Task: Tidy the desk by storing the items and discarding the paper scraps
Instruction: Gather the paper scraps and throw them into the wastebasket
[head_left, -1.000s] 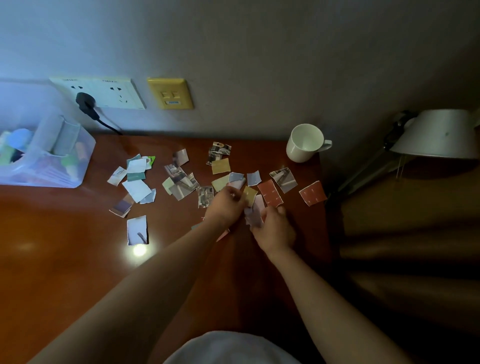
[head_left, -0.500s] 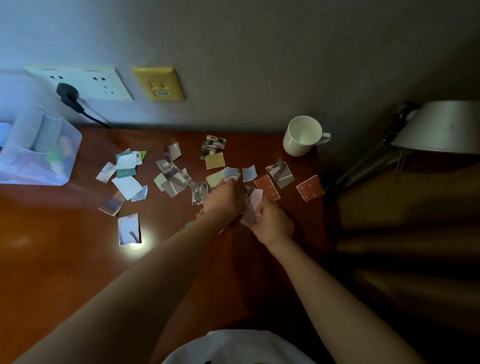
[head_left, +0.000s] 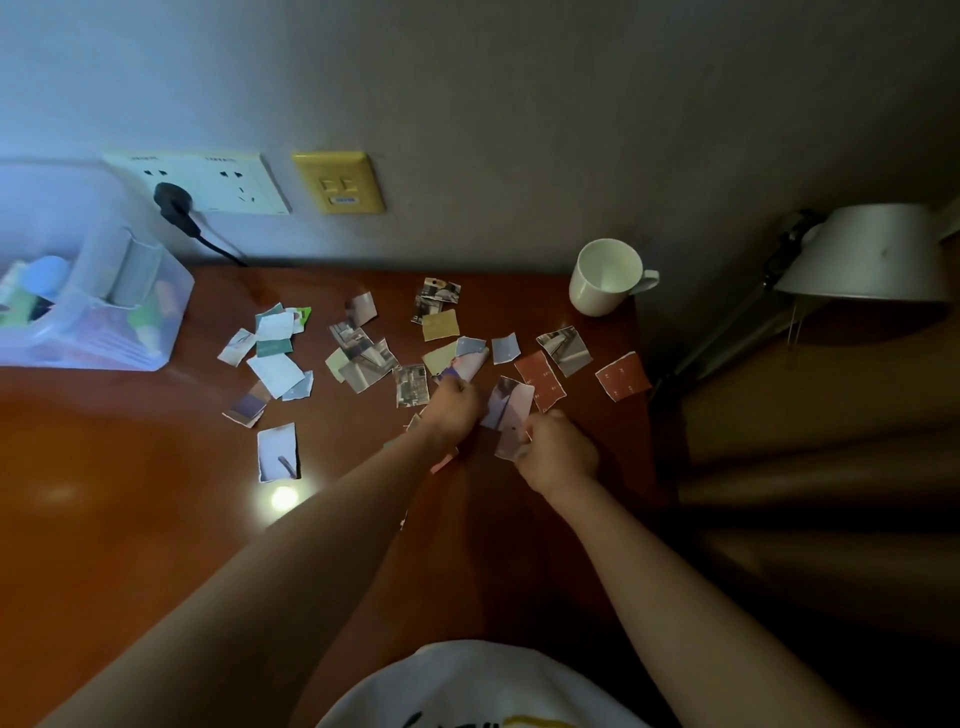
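Your right hand (head_left: 558, 449) is curled, thumb and fingers pinching a small stack of scraps (head_left: 511, 415) that fans up toward the far edge of the worktop (head_left: 130, 519). Your left hand (head_left: 452, 410) sits just beside it, its fingers bent down onto a folded scrap (head_left: 470, 364) and pinching it at its near edge. The loose paper scraps (head_left: 363, 358) lie across the far half of the worktop, between the clear storage box (head_left: 98, 312) at the far left edge and the white mug (head_left: 605, 278) in the far right corner. The mug stands upright with its handle pointing right. Two red scraps (head_left: 540, 382) (head_left: 623, 376) lie near the right edge, the first just beyond your right hand and the second close to the edge itself. A lone white scrap (head_left: 279, 452) lies apart on the near side of the left cluster, next to a bright glare spot (head_left: 284, 499). The box holds several items, too blurred to tell. On the wall behind are a white socket panel (head_left: 208, 182) with a black plug (head_left: 174, 202) in it and a yellow plate (head_left: 340, 182). A lamp shade (head_left: 872, 254) hangs past the right edge. Nothing lies between your hands and the nearest scraps.
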